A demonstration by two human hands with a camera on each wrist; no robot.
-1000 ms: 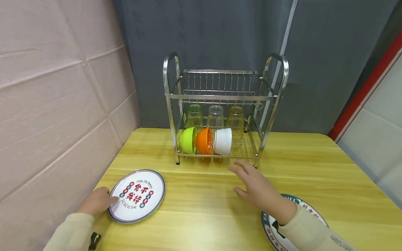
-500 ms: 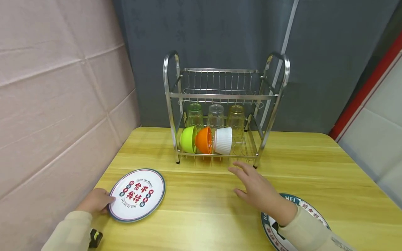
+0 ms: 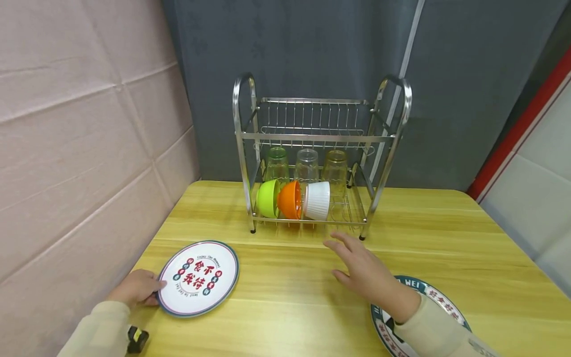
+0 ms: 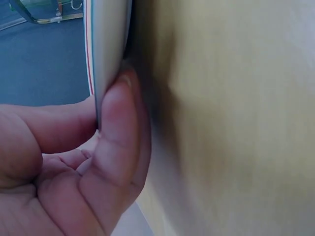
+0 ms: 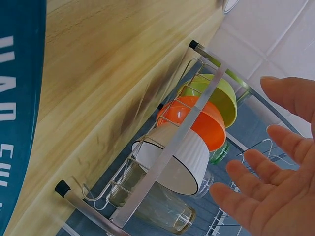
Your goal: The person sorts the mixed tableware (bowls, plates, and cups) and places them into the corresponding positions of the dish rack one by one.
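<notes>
My left hand (image 3: 151,290) pinches the left rim of a white plate (image 3: 198,277) with red lettering and a blue-green edge, lying on the wooden table (image 3: 294,297). In the left wrist view my left hand (image 4: 110,110) has the thumb over the plate rim (image 4: 106,49) and a finger under it. My right hand (image 3: 352,258) hovers open above the table, just in front of the steel dish rack (image 3: 321,139). The right wrist view shows my right hand (image 5: 275,152) with its fingers spread and nothing in it.
On the rack's lower shelf, green (image 3: 267,198), orange (image 3: 290,200) and white (image 3: 317,200) bowls lie on their sides before three upturned glasses (image 3: 307,163). A second plate (image 3: 428,292) lies under my right forearm. A padded wall borders the table's left side.
The white plate has slid slightly to the right with my left hand at its rim. My right hand has barely moved.
</notes>
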